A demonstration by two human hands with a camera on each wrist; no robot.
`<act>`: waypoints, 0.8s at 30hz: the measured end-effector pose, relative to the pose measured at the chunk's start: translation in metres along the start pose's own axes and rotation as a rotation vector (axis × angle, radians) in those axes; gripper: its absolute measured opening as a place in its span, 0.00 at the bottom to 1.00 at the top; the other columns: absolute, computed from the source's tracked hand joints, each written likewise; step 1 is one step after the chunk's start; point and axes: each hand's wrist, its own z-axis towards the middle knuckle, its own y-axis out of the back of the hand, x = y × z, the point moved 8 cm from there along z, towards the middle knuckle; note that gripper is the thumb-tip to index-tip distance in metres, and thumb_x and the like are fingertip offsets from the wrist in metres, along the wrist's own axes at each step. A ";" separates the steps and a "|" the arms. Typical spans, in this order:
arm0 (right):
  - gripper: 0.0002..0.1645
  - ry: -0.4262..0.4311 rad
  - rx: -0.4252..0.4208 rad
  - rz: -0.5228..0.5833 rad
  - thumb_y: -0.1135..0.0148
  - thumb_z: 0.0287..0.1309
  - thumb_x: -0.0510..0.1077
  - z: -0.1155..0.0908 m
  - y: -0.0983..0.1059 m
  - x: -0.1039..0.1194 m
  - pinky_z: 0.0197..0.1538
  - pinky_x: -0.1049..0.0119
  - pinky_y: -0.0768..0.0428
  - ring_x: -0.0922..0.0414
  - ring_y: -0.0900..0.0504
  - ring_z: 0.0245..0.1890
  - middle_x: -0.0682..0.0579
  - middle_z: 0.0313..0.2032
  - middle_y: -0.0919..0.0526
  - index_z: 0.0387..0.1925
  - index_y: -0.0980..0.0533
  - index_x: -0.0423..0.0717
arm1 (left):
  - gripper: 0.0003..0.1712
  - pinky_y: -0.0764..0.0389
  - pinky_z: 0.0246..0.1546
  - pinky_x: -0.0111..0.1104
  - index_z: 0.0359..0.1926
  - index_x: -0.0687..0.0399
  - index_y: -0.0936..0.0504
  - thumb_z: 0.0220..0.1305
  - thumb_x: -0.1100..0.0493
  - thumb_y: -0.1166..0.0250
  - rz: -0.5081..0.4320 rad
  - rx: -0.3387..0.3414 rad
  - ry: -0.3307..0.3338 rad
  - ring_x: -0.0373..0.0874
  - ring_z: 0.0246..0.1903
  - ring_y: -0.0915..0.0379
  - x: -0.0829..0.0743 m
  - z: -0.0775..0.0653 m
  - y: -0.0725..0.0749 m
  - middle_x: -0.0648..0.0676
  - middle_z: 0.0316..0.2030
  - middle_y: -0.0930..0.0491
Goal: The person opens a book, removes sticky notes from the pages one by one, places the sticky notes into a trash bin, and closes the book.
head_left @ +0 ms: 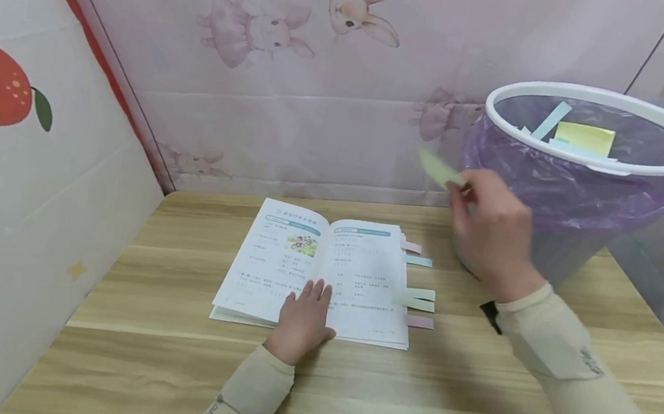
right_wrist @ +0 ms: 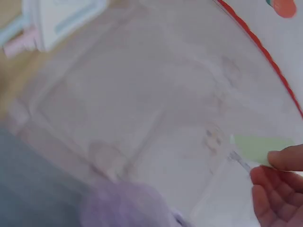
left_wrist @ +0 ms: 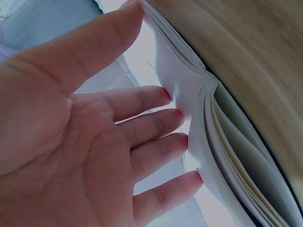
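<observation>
An open book (head_left: 357,317) lies on the table, with pink, blue and green sticky tabs (head_left: 420,294) jutting from its right edge. Across the lower middle of its pages rests my left hand (head_left: 304,319), fingers extended; the left wrist view shows those fingertips touching the paper by the spine. Above the table, just left of the bin, my right hand (head_left: 493,231) pinches a light green sticky tab (head_left: 438,169) between thumb and fingers. The same tab (right_wrist: 260,147) shows at the right of the right wrist view.
A bin (head_left: 571,245) with a white rim and purple liner (head_left: 518,166) stands at the right. Inside it are a yellow sticky note (head_left: 585,138) and blue strips (head_left: 552,120). A curtain (head_left: 315,131) printed with rabbits hangs behind the wooden table (head_left: 157,364).
</observation>
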 end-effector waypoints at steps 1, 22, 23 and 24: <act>0.04 0.008 -0.077 -0.001 0.38 0.57 0.32 0.006 0.015 0.002 0.26 0.52 0.24 0.43 0.21 0.24 0.38 0.26 0.19 0.32 0.23 0.31 | 0.44 0.40 0.66 0.50 0.70 0.61 0.37 0.58 0.48 0.31 -0.001 0.001 -0.002 0.53 0.71 0.48 -0.001 0.000 0.000 0.59 0.70 0.41; 0.16 -0.257 0.119 -0.407 0.50 0.66 0.38 0.041 0.092 -0.093 0.38 0.35 0.36 0.32 0.29 0.44 0.30 0.39 0.25 0.45 0.21 0.30 | 0.43 0.41 0.66 0.50 0.70 0.63 0.38 0.59 0.50 0.32 -0.021 0.003 -0.012 0.55 0.71 0.49 -0.001 -0.005 0.006 0.60 0.71 0.42; 0.17 -0.258 0.119 -0.405 0.50 0.66 0.39 0.042 0.092 -0.092 0.39 0.35 0.35 0.32 0.29 0.44 0.30 0.39 0.25 0.45 0.22 0.29 | 0.43 0.41 0.66 0.50 0.70 0.63 0.38 0.59 0.50 0.32 -0.024 0.003 -0.014 0.55 0.71 0.49 -0.002 -0.005 0.006 0.60 0.71 0.42; 0.17 -0.255 0.116 -0.403 0.50 0.66 0.40 0.042 0.092 -0.089 0.40 0.35 0.35 0.32 0.29 0.44 0.30 0.39 0.25 0.45 0.22 0.29 | 0.43 0.41 0.66 0.50 0.70 0.63 0.38 0.59 0.50 0.32 -0.023 0.002 -0.016 0.55 0.71 0.49 -0.002 -0.006 0.006 0.60 0.70 0.42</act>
